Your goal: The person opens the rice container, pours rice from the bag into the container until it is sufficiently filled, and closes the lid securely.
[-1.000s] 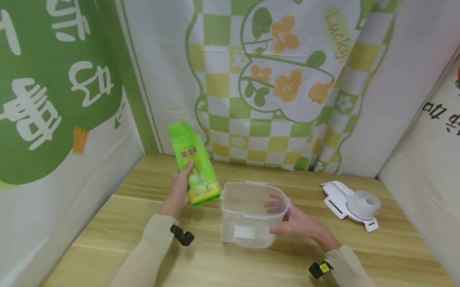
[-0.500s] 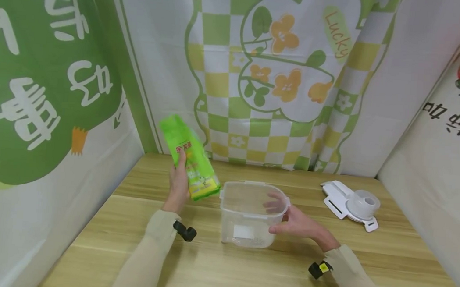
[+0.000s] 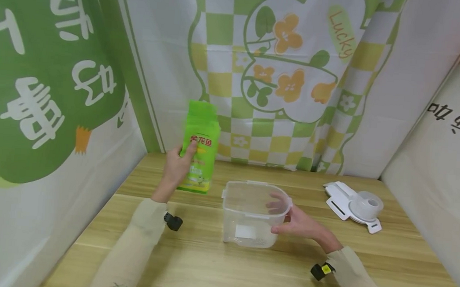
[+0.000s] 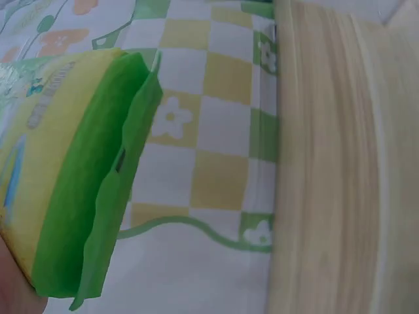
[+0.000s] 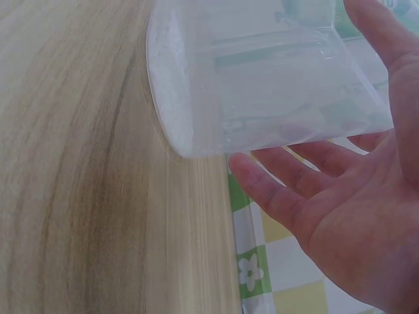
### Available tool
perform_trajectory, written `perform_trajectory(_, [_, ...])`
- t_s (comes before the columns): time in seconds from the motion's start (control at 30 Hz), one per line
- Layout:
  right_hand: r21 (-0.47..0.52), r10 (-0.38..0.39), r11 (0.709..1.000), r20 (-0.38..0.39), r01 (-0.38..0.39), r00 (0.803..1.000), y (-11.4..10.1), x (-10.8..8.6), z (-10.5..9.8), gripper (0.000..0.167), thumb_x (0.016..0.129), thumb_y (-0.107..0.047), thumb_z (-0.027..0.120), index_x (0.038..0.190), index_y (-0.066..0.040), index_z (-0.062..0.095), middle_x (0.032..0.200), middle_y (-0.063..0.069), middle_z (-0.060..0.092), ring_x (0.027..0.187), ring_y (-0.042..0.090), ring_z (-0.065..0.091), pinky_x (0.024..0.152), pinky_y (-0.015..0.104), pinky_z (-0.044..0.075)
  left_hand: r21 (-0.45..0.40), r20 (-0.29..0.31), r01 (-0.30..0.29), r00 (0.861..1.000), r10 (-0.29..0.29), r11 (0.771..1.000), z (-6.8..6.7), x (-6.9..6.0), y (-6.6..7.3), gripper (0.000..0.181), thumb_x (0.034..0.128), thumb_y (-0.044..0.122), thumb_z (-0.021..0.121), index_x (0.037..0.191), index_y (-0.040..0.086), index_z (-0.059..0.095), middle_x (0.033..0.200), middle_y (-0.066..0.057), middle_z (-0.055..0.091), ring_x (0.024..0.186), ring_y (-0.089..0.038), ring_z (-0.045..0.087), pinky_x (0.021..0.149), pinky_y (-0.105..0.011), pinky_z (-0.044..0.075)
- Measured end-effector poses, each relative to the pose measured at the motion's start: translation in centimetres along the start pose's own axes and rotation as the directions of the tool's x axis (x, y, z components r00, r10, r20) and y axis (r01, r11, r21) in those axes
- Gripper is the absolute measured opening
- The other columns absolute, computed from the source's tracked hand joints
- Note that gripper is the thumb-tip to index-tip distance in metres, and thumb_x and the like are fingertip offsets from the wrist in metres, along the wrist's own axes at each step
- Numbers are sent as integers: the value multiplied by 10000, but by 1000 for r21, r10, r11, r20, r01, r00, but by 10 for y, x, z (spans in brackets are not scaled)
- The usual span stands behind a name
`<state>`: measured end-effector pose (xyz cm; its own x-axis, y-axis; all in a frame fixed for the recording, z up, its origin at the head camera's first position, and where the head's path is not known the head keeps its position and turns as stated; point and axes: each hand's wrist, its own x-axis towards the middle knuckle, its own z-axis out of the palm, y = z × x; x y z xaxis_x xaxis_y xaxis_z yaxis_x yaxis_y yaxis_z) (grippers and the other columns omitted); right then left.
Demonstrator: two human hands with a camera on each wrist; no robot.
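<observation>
In the head view my left hand [image 3: 178, 164] grips a bright green rice bag [image 3: 203, 157] by its left side, thumb across the front. The bag stands nearly upright in the air, left of the clear plastic container [image 3: 249, 223]. Its folded green bottom seam [image 4: 98, 183] shows in the left wrist view, where only a bit of the hand appears. My right hand [image 3: 298, 221] holds the container's right end, thumb in front and fingers behind, partly seen through the plastic. The container sits lidless on the table with a white label on its front.
A white lid [image 3: 339, 196] with a clear round cup [image 3: 366, 206] on it lies at the right of the wooden table [image 3: 222, 274]. Printed cloth [image 3: 269, 141] hangs along the table's back edge, and more cloth walls flank both sides.
The rice bag has swung from a leftward tilt to nearly upright and moved slightly higher, its lower end drawing away from the container. My right hand and the container stay put.
</observation>
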<state>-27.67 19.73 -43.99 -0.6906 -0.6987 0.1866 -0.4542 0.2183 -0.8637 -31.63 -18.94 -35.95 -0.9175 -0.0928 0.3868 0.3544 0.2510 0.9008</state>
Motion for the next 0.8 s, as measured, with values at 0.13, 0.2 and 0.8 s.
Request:
perform_trajectory(0.13, [-7,1,1000,2,-1,1000,1,0,0,918,828,-129,787,1513,-86,178,1425,301,451,1287,492,478,961,504,506,160,18,-73,997,71,984,-4,2,9,620,961,607,470,1109,30,642,827,-188,700,576,-171,663,516,-354,568])
perform_trajectory(0.2, [-1,-1,1000,4,1,1000,2,0,0,916,829,-125,785,1513,-81,177,1424,308,448,1284,500,475,959,552,496,207,37,-113,993,108,972,-5,2,14,617,966,608,457,1095,34,645,825,-189,694,576,-183,653,508,-348,561])
perform_trajectory(0.8, [10,24,1000,-5,-24,1000,0,0,0,908,829,-126,783,1506,-42,184,1416,329,444,1273,505,481,954,549,501,453,373,-401,896,239,796,0,1,54,460,992,553,456,919,124,603,721,-51,712,519,-88,643,454,-246,514])
